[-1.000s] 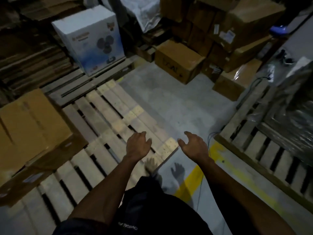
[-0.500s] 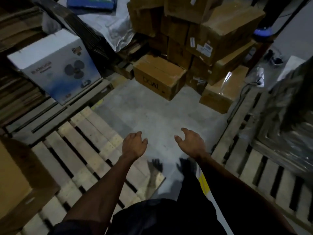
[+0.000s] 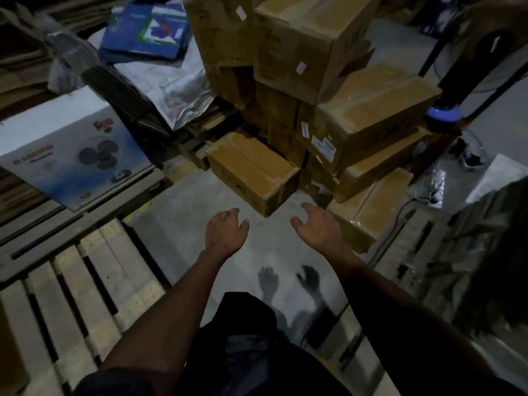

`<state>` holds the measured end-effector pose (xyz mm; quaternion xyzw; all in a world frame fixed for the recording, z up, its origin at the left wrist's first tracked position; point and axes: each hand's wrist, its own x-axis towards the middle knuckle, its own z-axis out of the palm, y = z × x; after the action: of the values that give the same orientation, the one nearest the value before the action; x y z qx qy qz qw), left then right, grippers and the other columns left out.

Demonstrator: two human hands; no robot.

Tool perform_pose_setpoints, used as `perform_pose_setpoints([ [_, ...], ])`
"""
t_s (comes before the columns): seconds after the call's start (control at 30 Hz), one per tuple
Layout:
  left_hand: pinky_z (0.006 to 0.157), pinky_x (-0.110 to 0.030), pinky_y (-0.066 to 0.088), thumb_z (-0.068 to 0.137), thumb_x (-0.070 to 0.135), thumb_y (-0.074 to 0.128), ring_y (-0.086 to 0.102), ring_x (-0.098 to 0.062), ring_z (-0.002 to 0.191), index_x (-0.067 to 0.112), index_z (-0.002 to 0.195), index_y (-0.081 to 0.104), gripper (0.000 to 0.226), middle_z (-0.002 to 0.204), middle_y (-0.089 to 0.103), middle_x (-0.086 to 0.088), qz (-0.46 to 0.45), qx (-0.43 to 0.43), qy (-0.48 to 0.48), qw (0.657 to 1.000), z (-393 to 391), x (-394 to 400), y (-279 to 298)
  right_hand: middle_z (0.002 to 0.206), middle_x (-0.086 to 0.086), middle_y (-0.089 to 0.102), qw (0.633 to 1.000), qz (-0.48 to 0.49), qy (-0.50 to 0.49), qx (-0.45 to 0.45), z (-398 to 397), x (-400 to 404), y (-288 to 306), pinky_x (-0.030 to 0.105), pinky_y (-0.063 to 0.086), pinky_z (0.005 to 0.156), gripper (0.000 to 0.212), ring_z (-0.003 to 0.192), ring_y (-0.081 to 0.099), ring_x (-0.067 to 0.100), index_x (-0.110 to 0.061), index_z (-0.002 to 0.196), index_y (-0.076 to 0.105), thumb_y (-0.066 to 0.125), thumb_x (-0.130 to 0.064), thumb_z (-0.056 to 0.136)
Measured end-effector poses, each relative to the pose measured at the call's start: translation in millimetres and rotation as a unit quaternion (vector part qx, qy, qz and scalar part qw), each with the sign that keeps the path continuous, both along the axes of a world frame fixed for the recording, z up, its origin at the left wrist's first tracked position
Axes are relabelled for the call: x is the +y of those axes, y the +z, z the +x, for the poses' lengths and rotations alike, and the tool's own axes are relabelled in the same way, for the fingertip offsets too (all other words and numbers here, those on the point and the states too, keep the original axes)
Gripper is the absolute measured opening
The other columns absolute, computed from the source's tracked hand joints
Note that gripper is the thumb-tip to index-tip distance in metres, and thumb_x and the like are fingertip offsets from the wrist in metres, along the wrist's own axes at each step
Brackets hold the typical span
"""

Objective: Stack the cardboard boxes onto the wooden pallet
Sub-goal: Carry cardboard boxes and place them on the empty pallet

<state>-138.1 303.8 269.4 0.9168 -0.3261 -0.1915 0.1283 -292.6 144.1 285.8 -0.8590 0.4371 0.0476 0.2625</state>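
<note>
A brown cardboard box (image 3: 251,167) lies on the concrete floor just beyond my hands. Behind it rises a pile of several larger cardboard boxes (image 3: 365,110), some with white labels. The light wooden pallet (image 3: 94,281) fills the lower left, its slats bare here. My left hand (image 3: 225,232) and my right hand (image 3: 317,227) are stretched forward side by side above the floor, fingers relaxed, holding nothing, a short way short of the near corner of the floor box.
A white fan carton (image 3: 68,150) stands on a darker pallet (image 3: 71,218) at the left. Plastic sheeting (image 3: 177,87) and a blue item (image 3: 145,32) lie behind it. Another pallet (image 3: 414,252) with wrapped goods is at the right, with cables (image 3: 400,212) on the floor.
The view has swung forward and up from the pallet toward the box pile. Both empty hands have come closer to the box on the floor.
</note>
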Motion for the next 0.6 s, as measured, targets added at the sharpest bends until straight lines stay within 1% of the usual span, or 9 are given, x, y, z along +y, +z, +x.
perform_pose_setpoints([
  [0.13,0.105,-0.038,0.038,0.102,0.039,0.042,0.047,-0.033,0.128,0.007,0.139,0.047,0.05,0.138,0.053,-0.018,-0.011,-0.009,-0.009,1.0,41,-85,5,0.147,0.007,0.052,1.0,0.002,-0.003,-0.027,35,-74,10,0.045,0.042,0.109,0.065,0.133,0.049,0.031,-0.02,0.149,0.045,0.051,-0.055,0.095],
  [0.27,0.105,-0.038,0.037,0.101,0.038,0.042,0.043,-0.033,0.132,0.009,0.146,0.039,0.053,0.145,0.047,-0.017,-0.016,0.01,-0.02,1.0,90,-160,-1,0.144,0.008,0.055,0.999,0.007,-0.028,-0.037,77,-141,11,0.048,0.047,0.103,0.065,0.128,0.054,0.033,-0.018,0.148,0.045,0.05,-0.058,0.096],
  [0.37,0.107,-0.039,0.035,0.101,0.037,0.042,0.04,-0.032,0.135,0.011,0.149,0.036,0.054,0.149,0.044,-0.015,-0.033,0.015,-0.022,0.999,143,-224,1,0.136,0.007,0.061,0.995,0.037,-0.063,-0.068,119,-198,17,0.05,0.052,0.096,0.075,0.117,0.061,0.03,-0.023,0.144,0.047,0.043,-0.07,0.086],
  [0.4,0.108,-0.039,0.035,0.102,0.038,0.041,0.04,-0.032,0.136,0.011,0.149,0.036,0.054,0.149,0.043,-0.014,-0.044,0.026,-0.016,0.999,162,-245,6,0.138,0.007,0.059,0.992,0.048,-0.081,-0.083,134,-218,24,0.051,0.051,0.098,0.075,0.119,0.06,0.03,-0.024,0.144,0.047,0.044,-0.071,0.086],
  [0.43,0.109,-0.04,0.035,0.102,0.039,0.041,0.039,-0.032,0.136,0.011,0.149,0.035,0.055,0.15,0.042,-0.014,-0.065,0.04,-0.005,0.997,178,-262,12,0.142,0.008,0.057,0.989,0.052,-0.097,-0.098,146,-232,31,0.05,0.049,0.101,0.071,0.124,0.057,0.031,-0.024,0.145,0.047,0.046,-0.067,0.09],
  [0.5,0.109,-0.043,0.035,0.103,0.044,0.039,0.04,-0.033,0.137,0.011,0.149,0.035,0.056,0.152,0.041,-0.013,-0.12,0.067,0.022,0.99,214,-302,29,0.147,0.009,0.052,0.98,0.054,-0.131,-0.14,175,-269,47,0.044,0.044,0.105,0.058,0.13,0.051,0.031,-0.02,0.147,0.046,0.048,-0.053,0.099],
  [0.53,0.109,-0.044,0.035,0.103,0.046,0.037,0.04,-0.033,0.137,0.011,0.149,0.035,0.058,0.152,0.04,-0.013,-0.15,0.084,0.044,0.984,231,-322,39,0.149,0.009,0.05,0.972,0.058,-0.151,-0.169,190,-286,57,0.042,0.042,0.105,0.057,0.133,0.049,0.031,-0.018,0.148,0.043,0.048,-0.049,0.101],
  [0.6,0.111,-0.046,0.034,0.103,0.052,0.036,0.036,-0.033,0.14,0.011,0.152,0.029,0.065,0.155,0.035,-0.011,-0.219,0.123,0.096,0.963,263,-357,62,0.152,0.008,0.046,0.956,0.058,-0.188,-0.22,214,-319,73,0.04,0.038,0.107,0.059,0.137,0.044,0.03,-0.018,0.151,0.04,0.046,-0.05,0.103],
])
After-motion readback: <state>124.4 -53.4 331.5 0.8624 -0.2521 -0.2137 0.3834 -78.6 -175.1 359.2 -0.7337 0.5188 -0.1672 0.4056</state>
